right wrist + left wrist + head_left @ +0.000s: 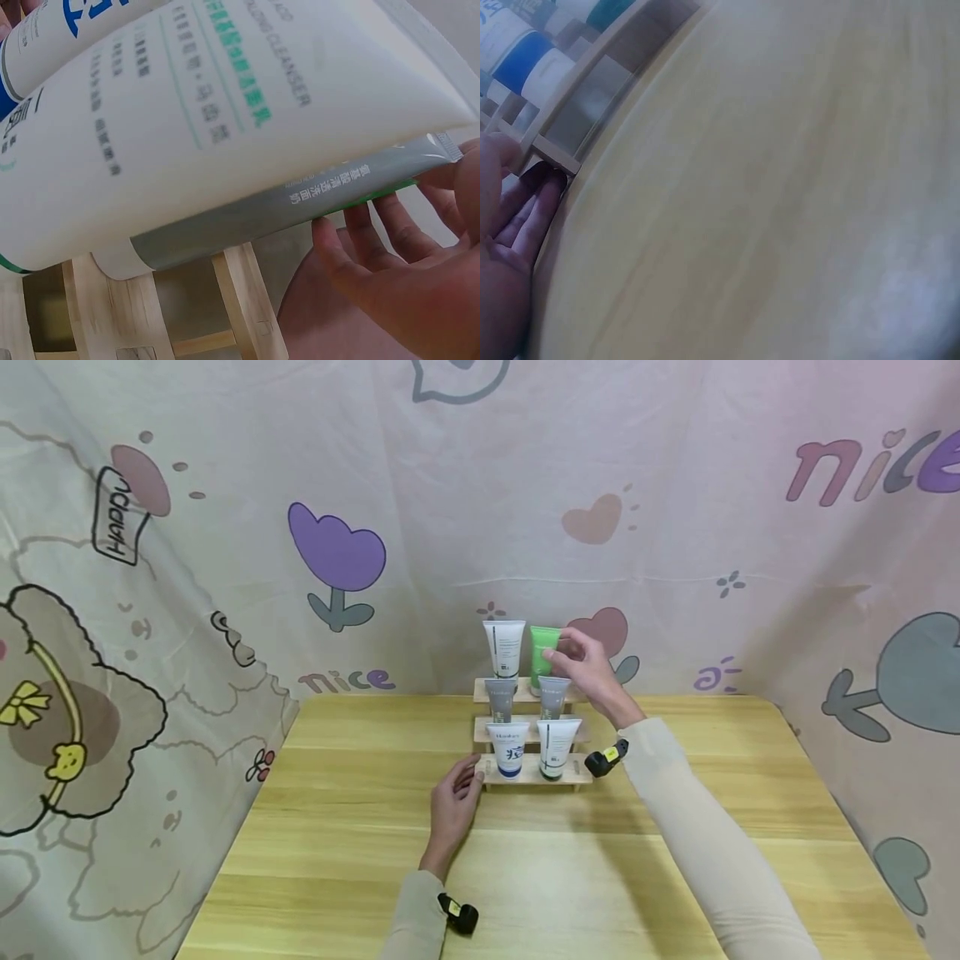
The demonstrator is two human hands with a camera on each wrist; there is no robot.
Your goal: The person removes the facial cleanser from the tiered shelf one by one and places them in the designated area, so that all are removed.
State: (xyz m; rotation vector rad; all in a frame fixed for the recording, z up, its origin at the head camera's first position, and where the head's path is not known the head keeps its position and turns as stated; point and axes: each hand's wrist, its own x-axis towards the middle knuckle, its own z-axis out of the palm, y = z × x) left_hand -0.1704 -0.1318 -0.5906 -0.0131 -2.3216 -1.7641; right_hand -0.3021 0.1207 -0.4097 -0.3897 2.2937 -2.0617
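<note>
A three-tier wooden display rack (531, 767) stands on the table with two squeeze tubes on each tier. My right hand (587, 670) pinches the green squeeze tube (543, 653) on the top tier, right side. Beside it is a white tube (505, 646). Two grey tubes (552, 697) stand on the middle tier. The bottom tier holds a white tube with a blue cap (509, 750) and a white cleanser tube (247, 112) with a green cap. My left hand (453, 800) holds the rack's left front end, thumb and fingers at the shelf's edge (559, 154).
The light wood table (360, 827) extends around the rack. A printed cloth (450, 510) hangs behind and along both sides. Black wrist cameras (458, 914) are strapped over both sleeves.
</note>
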